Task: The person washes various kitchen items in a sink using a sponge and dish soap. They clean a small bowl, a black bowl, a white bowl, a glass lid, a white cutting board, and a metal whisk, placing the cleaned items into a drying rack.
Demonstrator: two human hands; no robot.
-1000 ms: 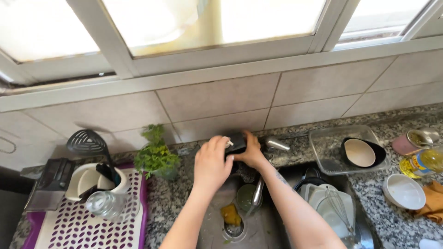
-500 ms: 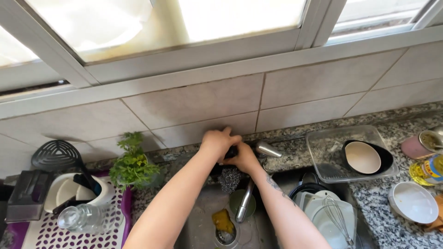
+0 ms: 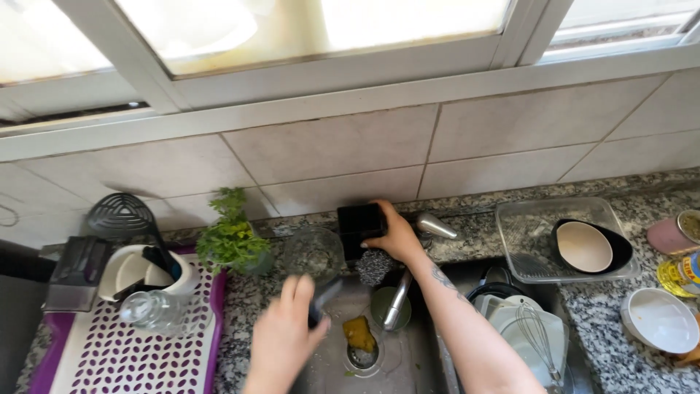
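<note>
Head view: at the back edge of the granite tabletop [image 3: 467, 244], the right hand [image 3: 397, 235] rests its fingers curled on one black square container [image 3: 360, 222] behind the sink. The left hand [image 3: 286, 337], blurred, pinches one dark utensil [image 3: 323, 298] above the basin. One yellow-labelled bottle [image 3: 682, 273] lies far right, beside two white bowls.

The right hand [image 3: 397, 237] rests on a black container [image 3: 359, 221] behind the sink [image 3: 419, 357], while the blurred left hand [image 3: 284, 335] grips a dark object [image 3: 324, 298].
</note>
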